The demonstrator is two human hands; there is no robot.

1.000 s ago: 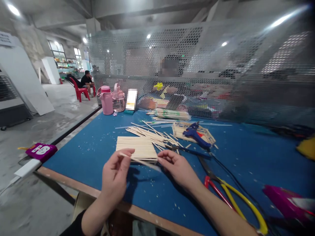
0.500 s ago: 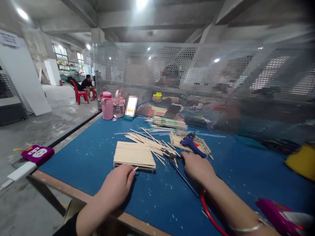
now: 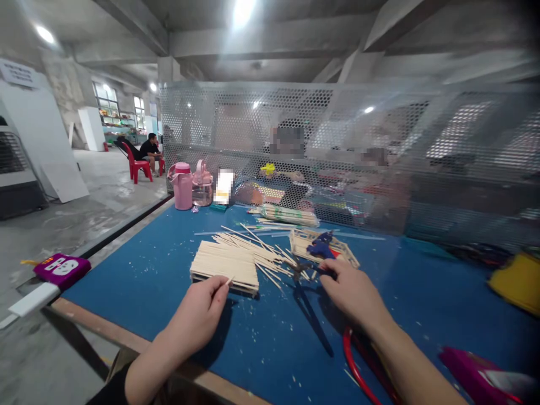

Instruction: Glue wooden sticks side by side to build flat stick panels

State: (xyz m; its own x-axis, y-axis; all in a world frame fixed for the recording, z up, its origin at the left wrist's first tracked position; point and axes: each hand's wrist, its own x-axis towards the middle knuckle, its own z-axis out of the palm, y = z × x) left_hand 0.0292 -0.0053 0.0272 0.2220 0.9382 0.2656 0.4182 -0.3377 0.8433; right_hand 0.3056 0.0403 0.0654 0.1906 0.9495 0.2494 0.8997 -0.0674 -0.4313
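My left hand (image 3: 206, 306) pinches a short wooden stick (image 3: 229, 280), whose tip pokes out between thumb and forefinger. Right behind these fingers lies a flat block of pale sticks (image 3: 225, 263) laid side by side. My right hand (image 3: 354, 287) is closed around one handle of dark pliers (image 3: 298, 274). Their other long handle slants down toward the table, and the jaws point at the loose sticks (image 3: 253, 247). Beyond my right hand, a blue glue gun (image 3: 321, 246) rests on a small stick-built frame (image 3: 297, 239).
A perforated metal screen (image 3: 244, 129) closes off the table's back, with people behind it. Pink bottles (image 3: 183, 188) and a bright phone (image 3: 223, 187) stand back left. A bundle of sticks (image 3: 289, 215) lies near the screen. A red curved handle (image 3: 352, 360) is under my right forearm.
My right hand has raised the pliers, swinging the jaws and handle up off the table. My left hand has risen slightly with the short stick, toward the block's front edge.
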